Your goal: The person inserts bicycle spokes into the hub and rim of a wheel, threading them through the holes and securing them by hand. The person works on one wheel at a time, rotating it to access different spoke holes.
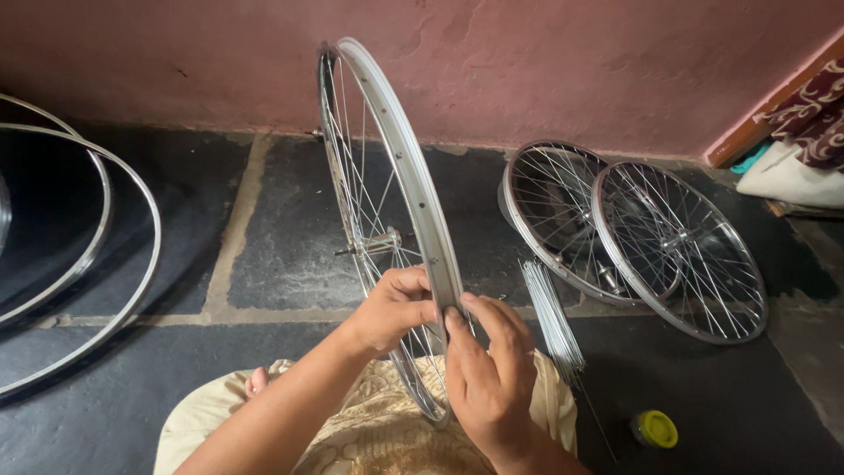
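I hold the upright bicycle wheel point(387, 202) over my lap, left hand point(391, 308) and right hand point(488, 374) both pinching its rim mid-lacing (spoke bundle point(549, 312) lies just beside); next move needs careful spoke seating

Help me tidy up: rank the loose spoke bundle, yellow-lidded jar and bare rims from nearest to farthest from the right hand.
From the right hand:
1. Spoke bundle, just to its right on the floor.
2. Yellow-lidded jar, farther right, low.
3. Bare rims, far left.
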The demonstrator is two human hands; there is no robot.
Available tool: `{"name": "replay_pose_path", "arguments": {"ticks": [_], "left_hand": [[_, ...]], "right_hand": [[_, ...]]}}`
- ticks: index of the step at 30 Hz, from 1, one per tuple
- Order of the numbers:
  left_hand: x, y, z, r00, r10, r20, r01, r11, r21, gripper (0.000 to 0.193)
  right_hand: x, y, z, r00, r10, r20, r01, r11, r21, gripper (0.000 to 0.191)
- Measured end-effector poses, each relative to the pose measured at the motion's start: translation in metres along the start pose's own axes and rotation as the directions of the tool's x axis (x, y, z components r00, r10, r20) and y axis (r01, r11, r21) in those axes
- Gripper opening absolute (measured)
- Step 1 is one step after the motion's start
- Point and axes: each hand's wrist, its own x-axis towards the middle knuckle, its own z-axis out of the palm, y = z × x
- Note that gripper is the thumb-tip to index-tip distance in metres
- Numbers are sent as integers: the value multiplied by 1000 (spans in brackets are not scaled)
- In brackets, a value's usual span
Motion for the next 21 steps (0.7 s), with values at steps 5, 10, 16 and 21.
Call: {"name": "replay_pose_path", "arguments": {"ticks": [5, 10, 16, 21], "left_hand": [[-3, 6, 4, 997, 74, -10, -70, 970, 231, 22], [-2, 9, 5, 1000, -8, 19, 5, 993, 115, 24], [-2, 3, 2, 999, 26, 38, -29, 996, 84, 21], [-2, 4, -2, 997, 7, 71, -18, 988, 155, 20]], "right_hand": [[-7, 2, 10, 999, 7, -48, -5, 999, 39, 29], [-13, 7, 13, 998, 25, -61, -20, 997, 72, 32], [-32, 15, 19, 996, 82, -31, -76, 986, 150, 35], [-73, 19, 30, 984, 178, -30, -161, 943, 292, 51]]}}
